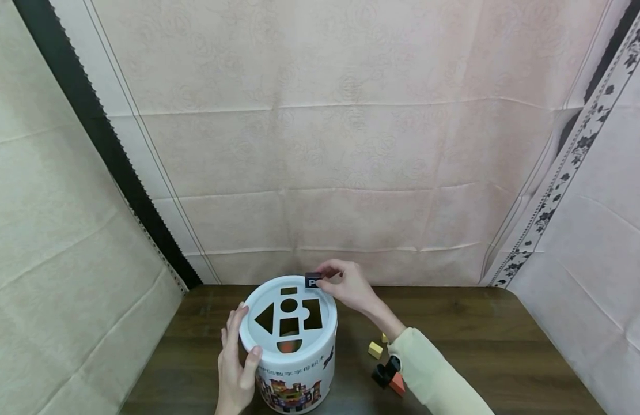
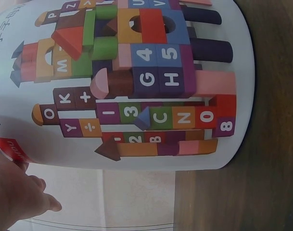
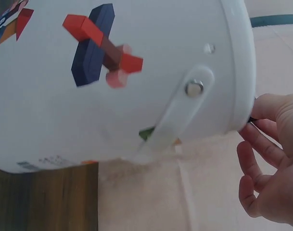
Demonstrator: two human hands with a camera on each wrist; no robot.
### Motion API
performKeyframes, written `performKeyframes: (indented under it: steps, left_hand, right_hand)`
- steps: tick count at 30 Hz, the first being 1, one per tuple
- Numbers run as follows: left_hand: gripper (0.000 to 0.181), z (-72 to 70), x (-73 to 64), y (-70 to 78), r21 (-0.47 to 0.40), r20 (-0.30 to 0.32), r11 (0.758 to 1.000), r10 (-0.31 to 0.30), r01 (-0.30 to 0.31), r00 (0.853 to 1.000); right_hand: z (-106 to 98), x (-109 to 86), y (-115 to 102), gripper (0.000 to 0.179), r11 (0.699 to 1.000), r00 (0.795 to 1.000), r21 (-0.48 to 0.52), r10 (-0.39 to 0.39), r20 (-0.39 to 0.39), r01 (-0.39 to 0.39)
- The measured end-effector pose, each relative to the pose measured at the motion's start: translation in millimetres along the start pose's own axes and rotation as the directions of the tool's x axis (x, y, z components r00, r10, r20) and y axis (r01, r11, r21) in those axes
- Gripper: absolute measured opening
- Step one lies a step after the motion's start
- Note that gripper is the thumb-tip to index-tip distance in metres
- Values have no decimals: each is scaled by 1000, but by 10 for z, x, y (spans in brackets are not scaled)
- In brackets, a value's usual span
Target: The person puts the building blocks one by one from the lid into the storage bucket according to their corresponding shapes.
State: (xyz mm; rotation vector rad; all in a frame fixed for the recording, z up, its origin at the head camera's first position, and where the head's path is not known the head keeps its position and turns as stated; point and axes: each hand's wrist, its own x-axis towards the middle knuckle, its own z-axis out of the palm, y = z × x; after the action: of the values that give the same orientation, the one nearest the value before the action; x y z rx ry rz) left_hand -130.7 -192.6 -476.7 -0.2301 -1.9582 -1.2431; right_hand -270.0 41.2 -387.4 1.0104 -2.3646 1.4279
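Observation:
A white bucket [image 1: 327, 346] with pictures of toy blocks stands upright on the table, its light blue lid [image 1: 252, 337] pierced with several shaped holes. My left hand [image 1: 235, 360] rests against the bucket's left side, fingers spread along the wall and thumb near the rim. At the lid's far right edge, my right hand [image 1: 351, 285] pinches a dark block [image 1: 312, 280] marked with a white P, between thumb and fingers. In the right wrist view, the right hand [image 3: 276, 159] is beyond the lid's edge, with the block mostly hidden.
Right of the bucket, by the right sleeve, lie a yellow block [image 1: 375, 350], black pieces [image 1: 383, 374] and an orange-red triangular block [image 1: 397, 384]. Another yellow piece is partly hidden by the forearm. Pale cloth [image 1: 351, 173] hangs behind the brown table [image 1: 454, 323].

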Motion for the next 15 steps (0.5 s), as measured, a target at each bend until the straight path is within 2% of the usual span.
performKeyframes:
  steps: [8,12,15]
  left_hand:
    - [62,-4,14,23,-6,-4,1000,17,-17,1000]
    - [63,-4,6,15,-6,3,1000,3,-3,1000]
    - [62,-3,2,14,-11,5,1000,1,-1,1000]
  right_hand:
    - [182,110,-56,18,1000,999,-5,-25,39,25]
    - [245,159,-80,18,999,997,2,-54,60,54]
    - [284,181,-84,18,999,997,-1,-43,70,43]
